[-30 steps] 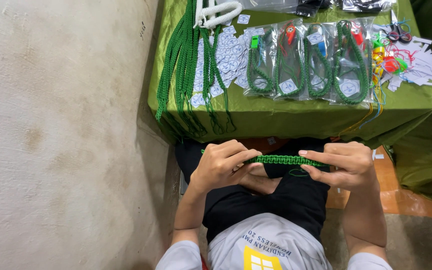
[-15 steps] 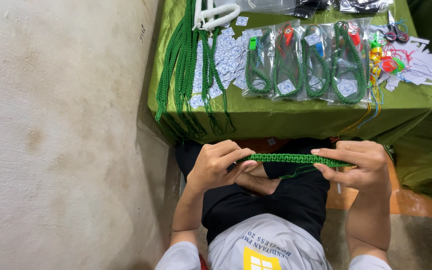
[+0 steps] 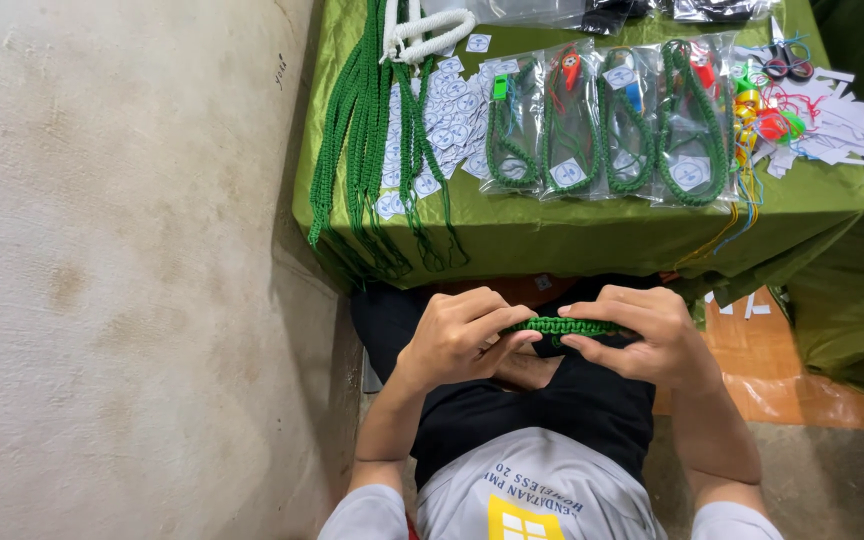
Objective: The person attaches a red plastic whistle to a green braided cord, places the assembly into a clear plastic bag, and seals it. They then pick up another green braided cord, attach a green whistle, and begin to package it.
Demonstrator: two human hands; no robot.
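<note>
Lower centre of frame: both hands meet over the lap, working a green braided cord band (image 3: 564,326). The left hand (image 3: 457,338) is curled, thumb and fingers pinching the band's left end; the right hand (image 3: 642,335) is likewise closed, fingertips pinching the right part of the same band. The band runs level between them, taut, only a short stretch showing between the two grips. Judgement: the step in hand looks like snugging or checking the weave of a near-finished braid; a next move would call for a steady pinch on one end while the other hand works the knots, with tension kept even so the weave stays flat. Upper half of frame: a surface draped in green cloth (image 3: 592,235). On it, counted: four clear bags (image 3: 607,120) in a row, each holding a coiled green cord and a round paper label, with small whistles in green, red and blue showing in the bags. One bundle of long green cords (image 3: 367,130) hangs over the front edge at upper left; individual strands too many to count. One white coiled cord (image 3: 422,28) lies at the top. Loose round paper labels (image 3: 447,105) lie scattered, count not resolvable. One pair of scissors (image 3: 784,62) sits at upper right, beside a heap of coloured bits and white paper slips (image 3: 852,125).
</note>
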